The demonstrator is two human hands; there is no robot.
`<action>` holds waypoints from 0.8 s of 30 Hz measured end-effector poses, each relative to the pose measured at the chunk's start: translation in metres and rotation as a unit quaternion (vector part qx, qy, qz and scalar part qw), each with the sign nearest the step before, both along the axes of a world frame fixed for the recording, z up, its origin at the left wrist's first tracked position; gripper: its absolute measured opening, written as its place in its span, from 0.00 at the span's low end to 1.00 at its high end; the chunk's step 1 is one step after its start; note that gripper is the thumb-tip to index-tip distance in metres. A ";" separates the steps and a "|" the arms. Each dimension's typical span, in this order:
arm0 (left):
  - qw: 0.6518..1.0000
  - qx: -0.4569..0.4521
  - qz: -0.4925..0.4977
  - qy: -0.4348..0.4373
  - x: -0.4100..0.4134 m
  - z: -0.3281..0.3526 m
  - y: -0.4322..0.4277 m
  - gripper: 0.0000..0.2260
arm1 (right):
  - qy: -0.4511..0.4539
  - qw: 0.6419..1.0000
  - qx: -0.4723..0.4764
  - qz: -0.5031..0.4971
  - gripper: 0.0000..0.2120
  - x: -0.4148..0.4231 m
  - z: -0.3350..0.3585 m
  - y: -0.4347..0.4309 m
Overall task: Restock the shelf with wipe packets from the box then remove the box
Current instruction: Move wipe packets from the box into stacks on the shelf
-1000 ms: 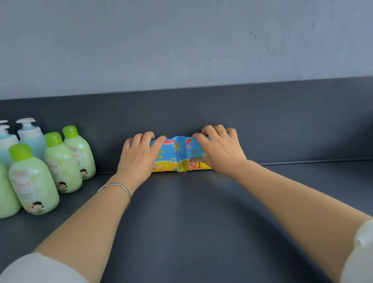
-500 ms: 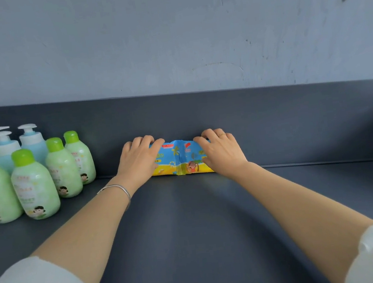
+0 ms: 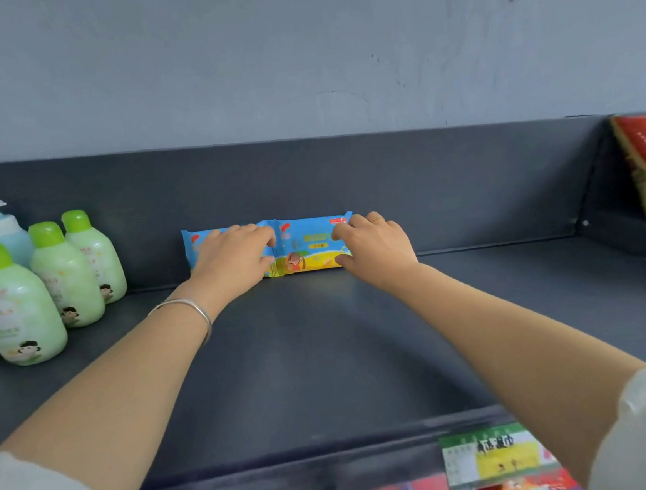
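Grey wall [image 3: 291, 47] rises behind a dark shelf [image 3: 327, 365]. Mid-frame, two wipe packets stand side by side against its back panel. The left hand [image 3: 230, 259] covers the left packet [image 3: 197, 247], fingers [image 3: 255, 234] and thumb curled onto its face. The right hand [image 3: 378, 246] seems to pinch the end of the right packet [image 3: 309, 242] between curled fingers and thumb, though blur softens the grip. Green bottles [image 3: 14, 304] stand at frame left.

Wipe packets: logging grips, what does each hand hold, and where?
Left hand grips the left packet across its front; right hand pinches the right packet at its right end.
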State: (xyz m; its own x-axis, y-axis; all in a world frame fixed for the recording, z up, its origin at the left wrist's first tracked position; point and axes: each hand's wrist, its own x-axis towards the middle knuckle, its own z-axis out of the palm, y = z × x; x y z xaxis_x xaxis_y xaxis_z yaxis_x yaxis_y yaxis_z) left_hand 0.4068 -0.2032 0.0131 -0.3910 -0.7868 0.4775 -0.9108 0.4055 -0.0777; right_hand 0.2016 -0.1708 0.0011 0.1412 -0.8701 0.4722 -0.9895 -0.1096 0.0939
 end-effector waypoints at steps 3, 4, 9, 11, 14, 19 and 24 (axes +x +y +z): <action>1.000 0.019 -0.023 0.001 -0.014 0.000 0.014 0.10 | 0.011 1.000 0.005 -0.012 0.15 -0.015 -0.001 0.022; 0.999 0.014 -0.032 -0.004 -0.022 0.000 0.020 0.10 | 0.017 1.000 0.002 -0.019 0.15 -0.022 -0.002 0.031; 0.997 -0.006 -0.059 -0.039 -0.067 0.005 0.050 0.11 | -0.002 0.999 -0.006 -0.048 0.14 -0.064 -0.002 0.072; 0.996 -0.010 -0.076 -0.049 -0.090 0.005 0.066 0.10 | -0.008 0.998 -0.008 -0.064 0.14 -0.085 -0.003 0.094; 0.994 -0.006 -0.101 -0.042 -0.131 0.005 0.092 0.08 | -0.013 0.996 -0.011 -0.090 0.14 -0.123 -0.004 0.132; 0.987 -0.028 -0.156 -0.038 -0.209 0.005 0.155 0.10 | -0.031 0.991 -0.027 -0.128 0.14 -0.196 0.000 0.211; 0.975 -0.052 -0.213 -0.030 -0.288 0.005 0.226 0.11 | -0.032 0.987 -0.029 -0.156 0.15 -0.265 -0.003 0.295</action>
